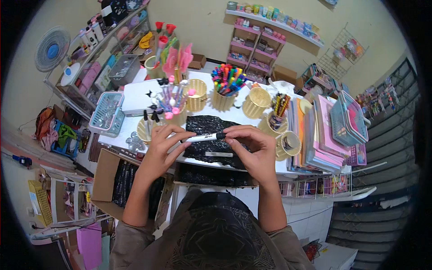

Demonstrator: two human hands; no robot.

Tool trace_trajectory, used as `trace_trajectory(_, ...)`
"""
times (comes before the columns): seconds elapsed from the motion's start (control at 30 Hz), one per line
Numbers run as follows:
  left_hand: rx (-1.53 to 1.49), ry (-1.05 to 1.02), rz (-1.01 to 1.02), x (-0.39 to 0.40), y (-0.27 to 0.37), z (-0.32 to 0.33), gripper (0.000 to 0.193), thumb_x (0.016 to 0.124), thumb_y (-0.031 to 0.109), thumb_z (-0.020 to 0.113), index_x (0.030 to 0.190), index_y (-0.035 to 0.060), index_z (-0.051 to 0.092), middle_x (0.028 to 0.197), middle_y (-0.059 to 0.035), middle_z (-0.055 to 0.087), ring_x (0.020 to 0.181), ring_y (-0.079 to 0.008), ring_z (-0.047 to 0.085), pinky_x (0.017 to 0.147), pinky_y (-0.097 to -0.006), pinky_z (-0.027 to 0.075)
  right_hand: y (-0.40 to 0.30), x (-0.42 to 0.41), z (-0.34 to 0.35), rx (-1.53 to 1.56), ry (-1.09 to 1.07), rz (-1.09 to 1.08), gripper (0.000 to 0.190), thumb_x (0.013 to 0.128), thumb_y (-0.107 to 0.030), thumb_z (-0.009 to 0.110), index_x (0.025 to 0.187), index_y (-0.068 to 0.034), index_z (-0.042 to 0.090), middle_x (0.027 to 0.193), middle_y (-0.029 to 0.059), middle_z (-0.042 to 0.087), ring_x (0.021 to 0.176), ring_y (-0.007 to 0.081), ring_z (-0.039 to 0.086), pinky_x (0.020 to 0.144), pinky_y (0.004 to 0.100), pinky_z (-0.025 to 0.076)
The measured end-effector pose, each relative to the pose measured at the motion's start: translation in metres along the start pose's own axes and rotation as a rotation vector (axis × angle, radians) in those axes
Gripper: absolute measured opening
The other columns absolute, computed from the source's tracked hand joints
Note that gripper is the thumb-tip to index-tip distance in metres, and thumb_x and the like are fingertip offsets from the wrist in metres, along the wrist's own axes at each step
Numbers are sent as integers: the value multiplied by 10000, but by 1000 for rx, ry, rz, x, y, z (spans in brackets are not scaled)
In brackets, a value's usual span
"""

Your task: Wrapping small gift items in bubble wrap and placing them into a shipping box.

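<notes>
A white marker with black ends (205, 137) lies level between my two hands, above a crumpled black plastic bag (199, 123) on the white table. My left hand (165, 145) pinches its left end between thumb and fingers. At its right, capped-looking black end, the fingertips of my right hand (253, 148) close on it. Just below the marker, a pale strip-like item (218, 154) rests on the black plastic. To the left of my left hand stands a beige woven basket (143, 130) holding a few markers.
Beige baskets (222, 101) of colored pens, pencils and novelty pens line the table's far side. Stacked folders (317, 135) and a light blue basket (349, 118) stand at the right. Another blue basket (107, 114) sits left. An open cardboard box (105, 179) stands lower left.
</notes>
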State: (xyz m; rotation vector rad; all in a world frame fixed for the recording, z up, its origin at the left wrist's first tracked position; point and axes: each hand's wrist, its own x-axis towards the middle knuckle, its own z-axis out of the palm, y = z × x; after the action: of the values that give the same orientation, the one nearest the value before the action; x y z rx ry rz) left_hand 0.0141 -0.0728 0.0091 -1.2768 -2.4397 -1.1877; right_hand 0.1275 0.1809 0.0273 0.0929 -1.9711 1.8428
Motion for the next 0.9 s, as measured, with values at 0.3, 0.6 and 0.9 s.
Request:
trace_trajectory(0.3, -227, -186, -34, -7, -14, 68, 278, 1002, 42, 747, 1277, 0, 764, 1091, -137, 641, 1030, -289, 672, 923, -395, 544, 66, -44, -48, -261, 15, 152, 171, 978, 49, 755, 1134, 29, 820, 1133, 132, 803, 1009, 183, 783, 874, 308, 628)
trace_trajectory(0.6, -174, -244, -27, -12, -25, 86, 293, 999, 41, 757, 1290, 9, 759, 1155, -141, 676, 1101, -300, 693, 974, -402, 550, 98, -55, -49, -457, 39, 61, 177, 936, 42, 756, 1093, 3, 825, 1068, 162, 812, 991, 316, 800, 895, 377, 612)
trace_trajectory(0.9, -169, -276, -11, -11, -31, 92, 325, 954, 58, 808, 1274, 18, 764, 1156, -129, 694, 1112, -311, 698, 985, -412, 551, 100, -58, -50, -517, 54, 92, 154, 932, 6, 755, 1073, 8, 818, 1033, 177, 795, 961, 350, 780, 873, 405, 605)
